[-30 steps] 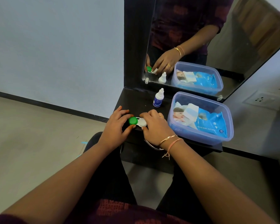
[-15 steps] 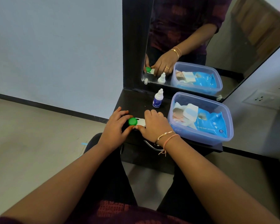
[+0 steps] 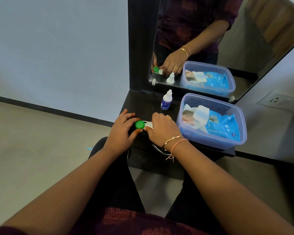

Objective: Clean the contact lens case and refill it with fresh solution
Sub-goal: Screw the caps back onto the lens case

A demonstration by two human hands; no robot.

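The contact lens case (image 3: pixel 147 124) is white and lies on the black shelf (image 3: pixel 143 102) near its front edge. Its green cap (image 3: pixel 139 124) faces up on the left side. My left hand (image 3: pixel 121 132) pinches the green cap between thumb and fingers. My right hand (image 3: pixel 162 128) covers and holds the white right half of the case, so that side's cap is hidden. A small white solution bottle (image 3: pixel 166 100) with a blue label stands upright behind the hands, capped.
A clear blue plastic box (image 3: pixel 210 143) with a pack of wet wipes (image 3: pixel 221 126) sits on the shelf's right side, close to my right hand. A mirror (image 3: pixel 210 31) stands behind the shelf. A metal drawer handle (image 3: pixel 158 150) shows below the shelf edge.
My right hand has slid further over the white half of the case. My left hand stays on the green cap with its fingers slightly shifted.
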